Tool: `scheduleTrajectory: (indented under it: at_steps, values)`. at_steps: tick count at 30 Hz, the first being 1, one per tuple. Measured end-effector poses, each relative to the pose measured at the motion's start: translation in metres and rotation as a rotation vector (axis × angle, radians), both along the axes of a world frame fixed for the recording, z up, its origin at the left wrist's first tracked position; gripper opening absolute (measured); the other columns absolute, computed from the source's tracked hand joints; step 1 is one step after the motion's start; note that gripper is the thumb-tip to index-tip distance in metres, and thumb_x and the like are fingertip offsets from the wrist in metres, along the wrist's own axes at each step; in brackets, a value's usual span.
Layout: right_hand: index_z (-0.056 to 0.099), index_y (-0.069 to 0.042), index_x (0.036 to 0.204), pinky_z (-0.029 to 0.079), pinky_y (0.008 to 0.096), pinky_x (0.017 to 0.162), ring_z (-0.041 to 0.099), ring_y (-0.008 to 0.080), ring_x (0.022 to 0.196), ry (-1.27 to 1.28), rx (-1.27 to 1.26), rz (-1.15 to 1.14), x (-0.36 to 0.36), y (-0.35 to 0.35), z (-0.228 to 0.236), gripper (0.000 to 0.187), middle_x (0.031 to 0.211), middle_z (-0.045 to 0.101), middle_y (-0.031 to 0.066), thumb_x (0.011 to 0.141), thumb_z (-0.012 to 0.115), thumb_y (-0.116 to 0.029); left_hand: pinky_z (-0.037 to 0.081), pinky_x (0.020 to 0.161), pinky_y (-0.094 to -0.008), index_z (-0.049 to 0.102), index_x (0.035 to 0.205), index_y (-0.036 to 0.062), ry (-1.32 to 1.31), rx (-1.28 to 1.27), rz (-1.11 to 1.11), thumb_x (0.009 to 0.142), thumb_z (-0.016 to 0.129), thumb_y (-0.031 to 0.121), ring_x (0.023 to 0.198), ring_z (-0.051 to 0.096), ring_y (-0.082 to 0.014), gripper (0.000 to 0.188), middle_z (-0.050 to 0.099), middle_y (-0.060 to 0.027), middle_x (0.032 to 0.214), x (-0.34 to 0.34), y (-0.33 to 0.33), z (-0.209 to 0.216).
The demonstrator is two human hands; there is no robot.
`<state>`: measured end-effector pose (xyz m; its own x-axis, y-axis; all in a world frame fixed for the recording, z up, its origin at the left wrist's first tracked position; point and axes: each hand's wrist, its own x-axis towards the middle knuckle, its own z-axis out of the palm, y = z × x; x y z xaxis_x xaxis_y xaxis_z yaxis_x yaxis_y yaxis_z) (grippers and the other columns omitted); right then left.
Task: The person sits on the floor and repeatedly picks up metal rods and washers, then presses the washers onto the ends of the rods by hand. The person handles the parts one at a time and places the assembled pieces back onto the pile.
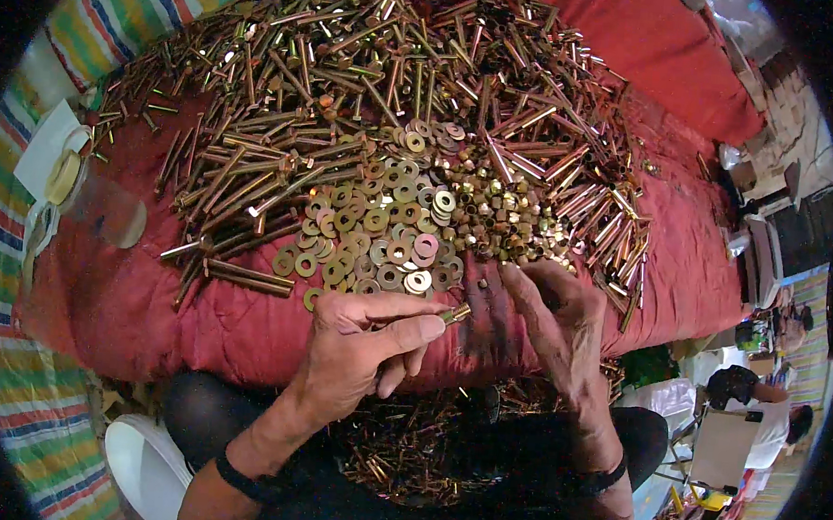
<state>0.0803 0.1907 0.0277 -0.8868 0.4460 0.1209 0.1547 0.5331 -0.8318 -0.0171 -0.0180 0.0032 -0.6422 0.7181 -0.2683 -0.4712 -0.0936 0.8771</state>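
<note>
Left hand [365,347]: thumb and forefinger clamped on a small brass-coloured fastener [462,312]. The piece sticks out past the fingertips to the right — toward the other hand, with a clear gap between. Remaining fingers curl under, toward the palm.

Right hand [569,320]: to the right of the held fastener, fingers bent, tips at the near edge of a heap of small nuts [504,213]. Cannot tell whether its fingertips are closed on anything or touch the heap.

Surface: red cloth [187,333], with both hands at its near side. Flat round washers [380,230] lie just beyond the left hand, spread up against the nuts on their right. Long bolts [285,70] heap at the far side and run down the left; slim metal sleeves or rods [612,218] lie right of the nuts — exact kind unclear. Far left: clear jar [108,208] tipped on its side, yellowish lid [64,177] at its left end. Nearest the body, below the cloth's edge: a further pile of metal pieces [406,457].
</note>
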Motion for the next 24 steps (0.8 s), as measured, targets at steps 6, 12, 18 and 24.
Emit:
scheduleTrajectory:
  at_steps: [6, 12, 18, 24]
  values:
    - [0.072, -0.002, 0.098, 0.055, 0.0399, 0.062, 0.068, 0.0315, 0.072, -0.016, 0.687, 0.034, -0.004, 0.025, -0.053, 0.016, 0.084, 0.068, 0.0135, 0.090, 0.078, -0.014, 0.041, 0.039, -0.0236, 0.075, 0.107, -0.0075, 0.055, -0.019, -0.024, 0.094, 0.074, 0.011, 0.043, 0.057, -0.0115, 0.023, 0.071, -0.0123, 0.070, 0.006, 0.004, -0.001]
    - [0.066, -0.004, 0.095, 0.052, 0.0418, 0.057, 0.064, 0.0288, 0.072, -0.099, 0.892, 0.212, -0.007, 0.031, -0.060, 0.012, 0.085, 0.060, 0.0104, 0.087, 0.073, -0.010, 0.040, 0.041, -0.0219, 0.076, 0.104, -0.0060, 0.065, -0.029, 0.002, 0.092, 0.076, 0.011, 0.045, 0.055, -0.0084, 0.021, 0.070, -0.0092, 0.069, 0.007, 0.008, -0.003]
    - [0.065, -0.001, 0.101, 0.051, 0.0454, 0.060, 0.065, 0.0318, 0.077, -0.055, 0.889, 0.335, -0.004, 0.038, -0.054, 0.020, 0.088, 0.058, 0.0120, 0.083, 0.071, -0.006, 0.040, 0.043, -0.0227, 0.077, 0.101, -0.0042, 0.045, -0.047, 0.062, 0.089, 0.079, 0.012, 0.049, 0.057, -0.0087, 0.020, 0.070, -0.0079, 0.068, 0.005, 0.009, -0.005]
    - [0.066, 0.004, 0.111, 0.054, 0.0393, 0.064, 0.069, 0.0321, 0.076, -0.020, 0.590, 0.296, -0.006, 0.033, -0.039, 0.023, 0.089, 0.066, 0.0160, 0.092, 0.070, -0.007, 0.034, 0.044, -0.0208, 0.079, 0.095, -0.0014, 0.042, -0.091, 0.004, 0.093, 0.077, 0.018, 0.048, 0.050, -0.0039, 0.020, 0.066, -0.0009, 0.065, 0.003, 0.007, -0.003]
